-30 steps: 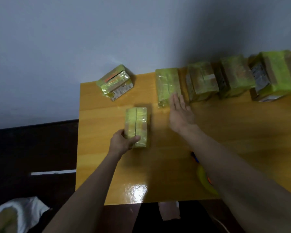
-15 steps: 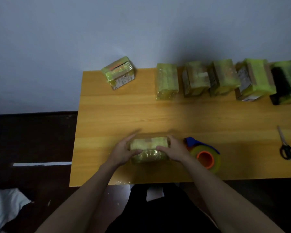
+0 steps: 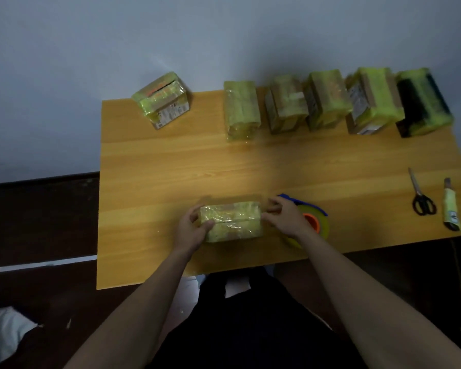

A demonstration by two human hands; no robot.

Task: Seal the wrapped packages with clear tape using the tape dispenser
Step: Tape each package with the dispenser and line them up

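left hand (image 3: 190,230) grips the left end of the wrapped package (image 3: 230,221), thumb on its top face and fingers (image 3: 194,213) curled round the far side. a second ago this hand held the same package farther out on the tabletop (image 3: 149,182), standing lengthwise; the package now lies crosswise near the front edge, directly between the two sets of fingers. right hand (image 3: 284,218), which a second ago lay flat and released out by the back row, now sits at the right end of the package, its fingers (image 3: 273,209) curled and pinching at the film there; whether they hold a loose flap or only press the end cannot be told. the tape dispenser (image 3: 313,222), blue handle and orange core, rests just behind and to the right of the right-hand fingers, partly hidden by the wrist and not held.

well beyond the fingers, along the wall: one lone package (image 3: 161,99) to the left, then a row of five packages (image 3: 328,102) running rightward. far right of the fingers lie scissors (image 3: 422,199) and a utility knife (image 3: 450,206), both untouched.

reading: one package has been brought into working position and turned, so the seam end faces the dispenser side. no fresh strip of tape is visible on it. the likely next need is for the right hand to let go and take the dispenser while the left steadies the package.
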